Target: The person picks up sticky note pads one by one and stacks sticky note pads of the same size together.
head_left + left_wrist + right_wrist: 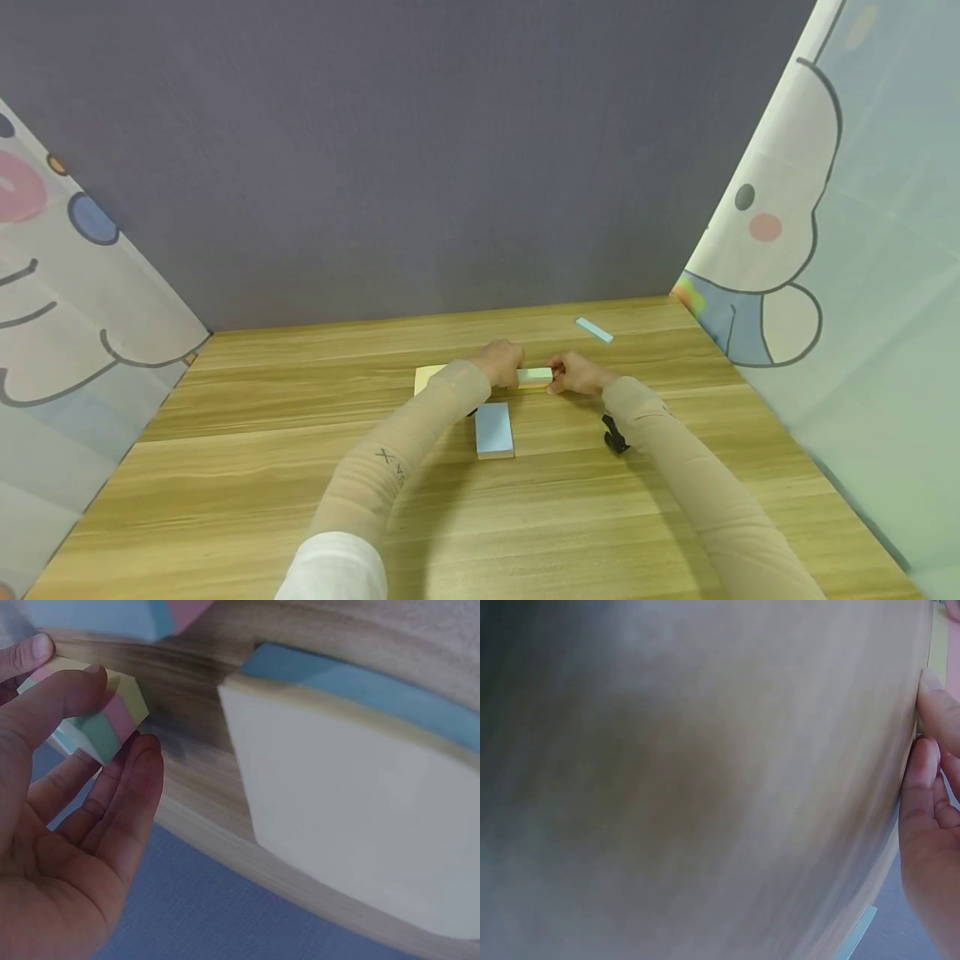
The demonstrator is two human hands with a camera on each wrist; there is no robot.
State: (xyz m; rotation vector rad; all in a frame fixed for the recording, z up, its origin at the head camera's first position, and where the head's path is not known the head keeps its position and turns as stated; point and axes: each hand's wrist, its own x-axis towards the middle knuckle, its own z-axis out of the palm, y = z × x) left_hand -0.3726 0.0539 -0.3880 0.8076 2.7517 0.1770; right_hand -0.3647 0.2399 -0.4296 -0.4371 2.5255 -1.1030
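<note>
A small block (534,377) with layered green, pink and yellow stripes lies low over the wooden table. My left hand (501,363) holds its left part; in the left wrist view the thumb and fingers stand on either side of the striped block (118,720). At the other end, my right hand (576,372) pinches the block's tip, and the right wrist view shows only part of this hand (937,802) at its edge. A flat light-blue block (494,429) lies in front of the left hand. Behind the left forearm is a pale yellow block (426,377), partly hidden, with a blue layer.
A thin light-blue strip (595,330) lies farther back on the right of the table (300,483). A dark grey panel (435,167) rises along the table's back edge. Printed cartoon sheets (862,400) flank both sides.
</note>
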